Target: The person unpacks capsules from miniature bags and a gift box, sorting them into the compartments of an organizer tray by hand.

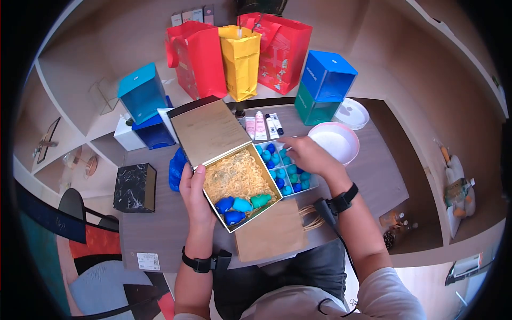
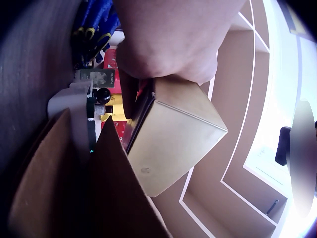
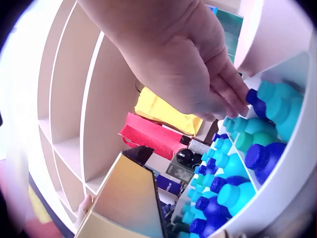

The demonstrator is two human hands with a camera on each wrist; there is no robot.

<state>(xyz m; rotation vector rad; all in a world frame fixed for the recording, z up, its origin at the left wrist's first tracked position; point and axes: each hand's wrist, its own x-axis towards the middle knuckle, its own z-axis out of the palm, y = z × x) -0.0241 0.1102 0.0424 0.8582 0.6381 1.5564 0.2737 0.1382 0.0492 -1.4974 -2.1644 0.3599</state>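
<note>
Cloth shirt [image 1: 290,308], square golden box [image 1: 210,130] of curly shreds [image 1: 234,176], rounded bottles [image 3: 230,164]

The box [image 2: 176,144] was gold, square-cornered and open, its hinged lid [image 1: 210,130] thrown back to the far left with the gold inner face up. The left hand [image 1: 196,192] gripped it by the left wall, thumb at the rim, and it sat tilted. Pale shreds [image 1: 234,172] filled it, and four small bottles lay along the near side: two dark blue, one light blue [image 1: 241,205], one green. Just right of the box lay the white tray [image 3: 277,186], split by dividers and full of dark-blue, light-blue and green bottles. The right hand [image 1: 306,152] reached over its far edge, fingers beside a dark-blue bottle [image 3: 256,104]; contact was unclear.
</note>
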